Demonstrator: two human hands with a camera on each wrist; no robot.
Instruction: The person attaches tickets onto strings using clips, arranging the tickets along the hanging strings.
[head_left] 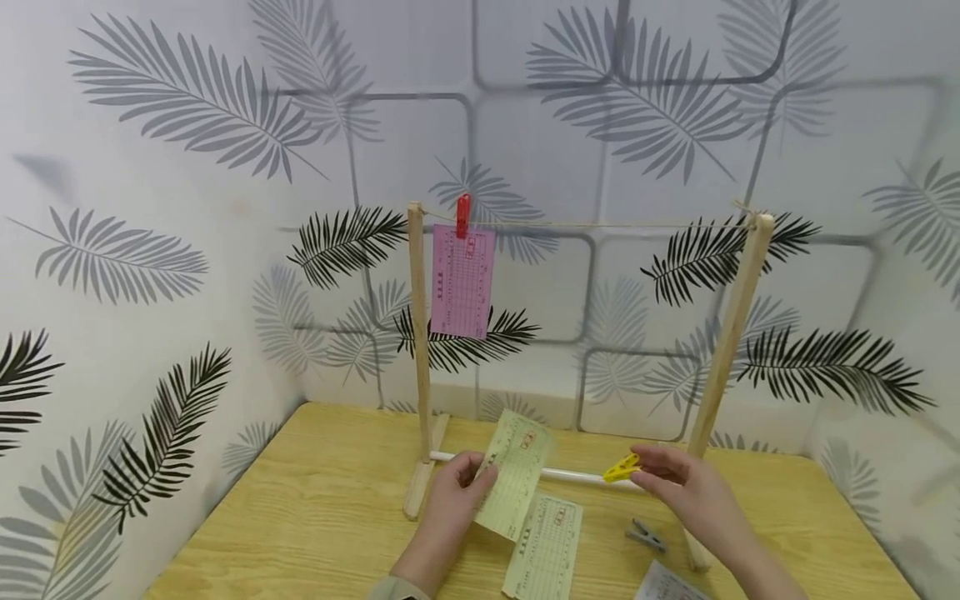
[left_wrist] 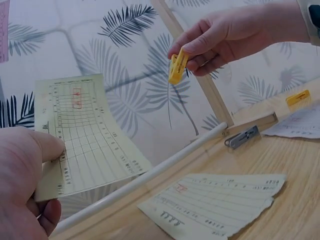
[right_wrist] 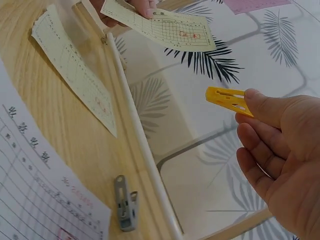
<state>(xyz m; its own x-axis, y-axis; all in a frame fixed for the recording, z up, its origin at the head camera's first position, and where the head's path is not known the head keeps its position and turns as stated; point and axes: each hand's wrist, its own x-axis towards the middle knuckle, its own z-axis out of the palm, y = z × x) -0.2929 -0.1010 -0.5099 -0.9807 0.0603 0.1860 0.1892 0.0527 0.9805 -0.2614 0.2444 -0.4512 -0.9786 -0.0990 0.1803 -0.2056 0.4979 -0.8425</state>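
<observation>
My left hand pinches a pale yellow-green receipt slip by its left edge, thumb on the printed face. The slip is raised above the table and tilted. My right hand holds a yellow clothespin between thumb and index finger, its other fingers loosely bent. Above, a pink receipt slip hangs from a string by a red clothespin. A second yellow-green slip lies on the table below the left hand's slip. Near the right hand lies a grey clothespin.
Two wooden posts hold the string, and a white rod joins them low down. A white printed slip lies at the front right. Another yellow clothespin rests near it on the wooden table. A leaf-patterned wall stands behind.
</observation>
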